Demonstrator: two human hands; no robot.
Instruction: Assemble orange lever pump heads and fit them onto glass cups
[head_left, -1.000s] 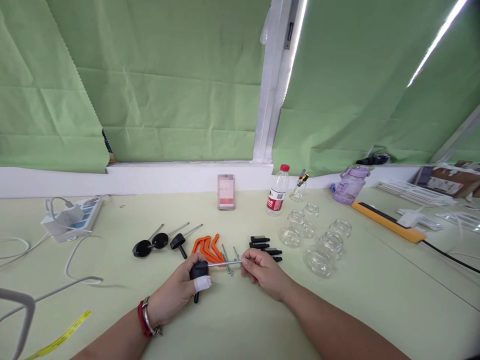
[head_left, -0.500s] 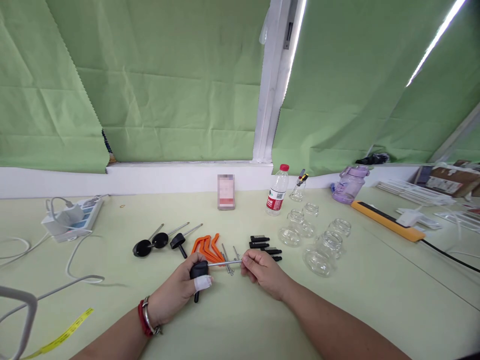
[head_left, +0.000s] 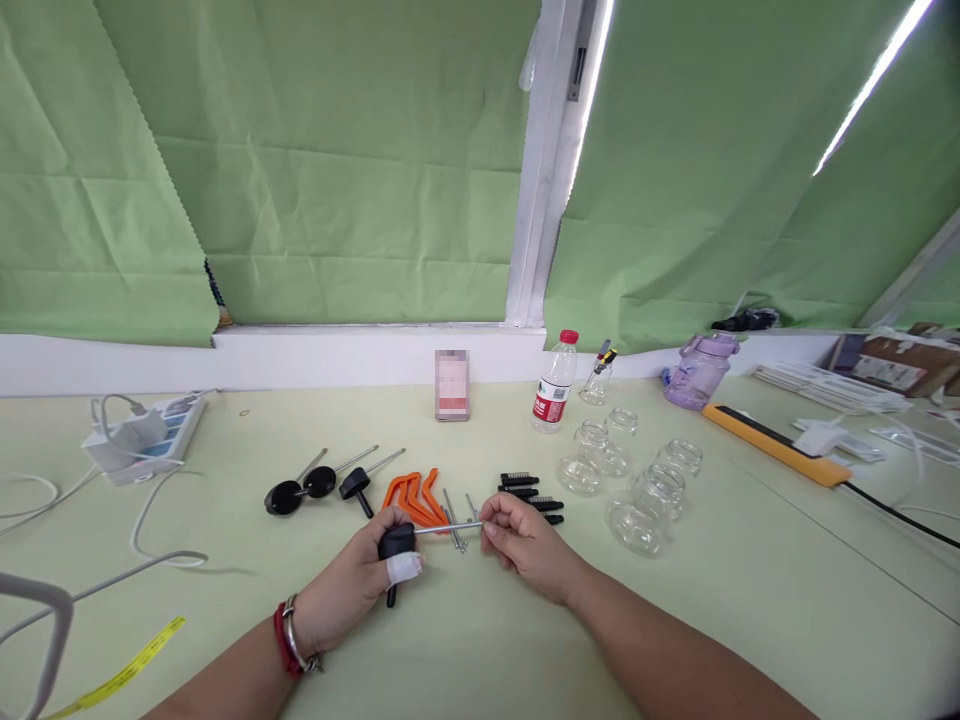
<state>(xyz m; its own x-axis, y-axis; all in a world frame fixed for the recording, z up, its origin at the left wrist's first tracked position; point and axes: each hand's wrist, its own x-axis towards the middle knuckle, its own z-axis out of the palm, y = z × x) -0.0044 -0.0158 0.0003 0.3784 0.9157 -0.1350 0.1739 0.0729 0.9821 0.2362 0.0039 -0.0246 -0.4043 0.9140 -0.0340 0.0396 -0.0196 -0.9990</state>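
My left hand point(head_left: 356, 570), with white tape on its thumb, is closed around a black round cap point(head_left: 396, 541). A thin metal rod point(head_left: 446, 527) extends rightward from that cap, and a black stem points down below it. The fingers of my right hand point(head_left: 529, 545) pinch the rod's far end; anything small inside the pinch is hidden. Just beyond the rod lie orange bent handles point(head_left: 411, 497) and loose metal screws point(head_left: 456, 538). Similar black caps with rods point(head_left: 320, 482) rest to the left. Black brush-like pieces point(head_left: 519, 479) lie behind my right hand.
Several clear glass jars point(head_left: 637, 524) stand at right. Behind them are a red-capped bottle point(head_left: 555, 385), a small jar holding screwdrivers point(head_left: 598, 380) and a purple bottle point(head_left: 703, 370). An orange power strip point(head_left: 776, 445) lies far right; a white one point(head_left: 180, 430) with cables is left. A phone point(head_left: 452, 385) leans upright.
Almost nothing differs. Both hands keep their hold on the cap and rod, with only a very slight shift to the left.
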